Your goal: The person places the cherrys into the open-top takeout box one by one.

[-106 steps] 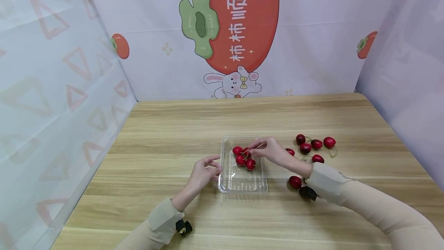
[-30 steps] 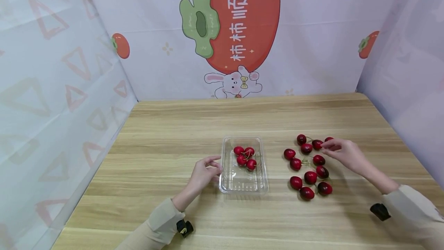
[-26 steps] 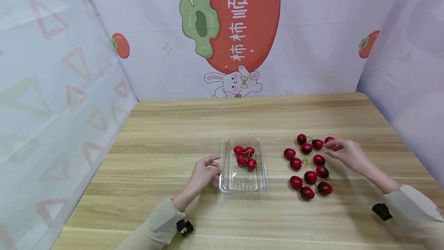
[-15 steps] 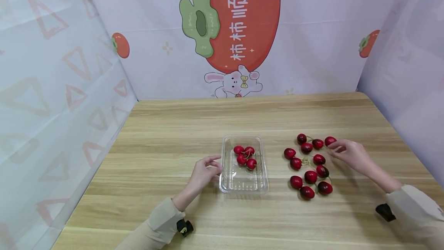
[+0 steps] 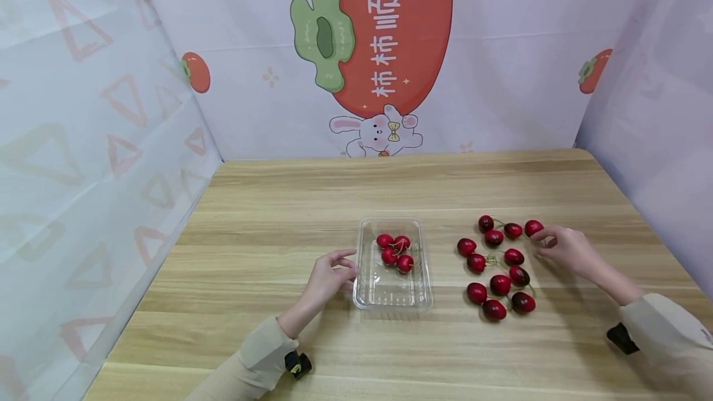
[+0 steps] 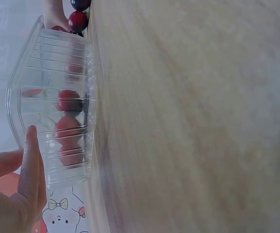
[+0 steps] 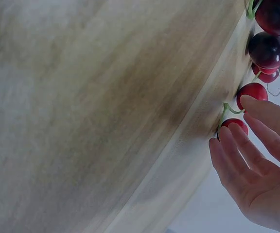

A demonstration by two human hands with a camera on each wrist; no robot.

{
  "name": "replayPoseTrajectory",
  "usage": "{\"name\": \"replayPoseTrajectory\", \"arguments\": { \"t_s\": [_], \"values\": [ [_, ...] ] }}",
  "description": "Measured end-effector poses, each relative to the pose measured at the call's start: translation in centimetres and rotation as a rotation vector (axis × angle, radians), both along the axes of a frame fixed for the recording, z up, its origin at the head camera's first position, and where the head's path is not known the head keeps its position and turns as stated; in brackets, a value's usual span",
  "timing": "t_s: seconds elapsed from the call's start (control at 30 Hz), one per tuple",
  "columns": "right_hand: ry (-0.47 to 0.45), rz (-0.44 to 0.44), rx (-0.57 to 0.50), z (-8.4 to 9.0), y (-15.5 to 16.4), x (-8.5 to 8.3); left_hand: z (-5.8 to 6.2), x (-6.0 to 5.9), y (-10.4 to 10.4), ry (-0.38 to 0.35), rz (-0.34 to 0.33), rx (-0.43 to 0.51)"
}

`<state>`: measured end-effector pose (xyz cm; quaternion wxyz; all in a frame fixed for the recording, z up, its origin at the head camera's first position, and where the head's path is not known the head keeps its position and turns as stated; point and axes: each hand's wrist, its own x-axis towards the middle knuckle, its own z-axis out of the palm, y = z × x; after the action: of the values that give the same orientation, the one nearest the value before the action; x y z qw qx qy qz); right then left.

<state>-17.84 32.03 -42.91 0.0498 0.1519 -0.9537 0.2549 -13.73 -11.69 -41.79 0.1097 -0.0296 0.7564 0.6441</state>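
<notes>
My left hand (image 5: 328, 276) stands at the left side of a clear plastic container (image 5: 392, 299), fingers loosely extended. In the left wrist view, a fingertip (image 6: 31, 130) touches the container's wall just under its rim. Inside, several red cherries (image 5: 389, 256) lie grouped toward the back, stems on. My right hand (image 5: 568, 252) reaches low over the table, its fingertips at the rightmost cherry (image 5: 533, 228). The right wrist view shows the fingers (image 7: 232, 150) spread and gently bent beside a cherry (image 7: 236, 124), with the thumb overlapping another cherry (image 7: 252, 94).
Several more dark red cherries (image 5: 499, 284) with green stems are scattered on the wooden table (image 5: 267, 221), right of the container. Printed cloth walls (image 5: 501, 91) rise along the back and both sides. A black device (image 5: 622, 338) sits at the right cuff.
My right hand has left the container and moved right to the loose cherries, then slid slightly further right along the rightmost one. The left hand and container stay in place.
</notes>
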Motion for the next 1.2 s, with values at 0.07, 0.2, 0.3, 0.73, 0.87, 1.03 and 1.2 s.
{"name": "replayPoseTrajectory", "arguments": {
  "t_s": [0.07,0.2,0.3,0.73,0.87,1.03,1.2],
  "values": [
    [0.001,0.002,0.009,-0.04,0.0,-0.04,0.01,0.0,-0.01,0.003,-0.003,-0.002],
    [-0.015,-0.002,0.025,-0.08,-0.01,-0.11,0.08,0.04,-0.03,-0.001,-0.007,0.004],
    [-0.031,-0.01,0.032,-0.14,-0.02,-0.19,0.08,0.07,-0.04,-0.001,-0.007,0.009],
    [-0.062,0.01,0.063,-0.24,-0.07,-0.32,0.13,0.12,-0.13,0.008,-0.016,0.033],
    [-0.046,0.019,0.071,-0.23,-0.09,-0.29,0.12,0.12,-0.11,0.009,-0.017,0.027],
    [-0.037,0.027,0.089,-0.28,-0.07,-0.26,0.07,0.1,-0.09,0.009,-0.018,0.028],
    [-0.036,0.026,0.097,-0.34,-0.05,-0.38,0.04,0.04,-0.1,0.007,-0.013,0.028]
  ]
}}
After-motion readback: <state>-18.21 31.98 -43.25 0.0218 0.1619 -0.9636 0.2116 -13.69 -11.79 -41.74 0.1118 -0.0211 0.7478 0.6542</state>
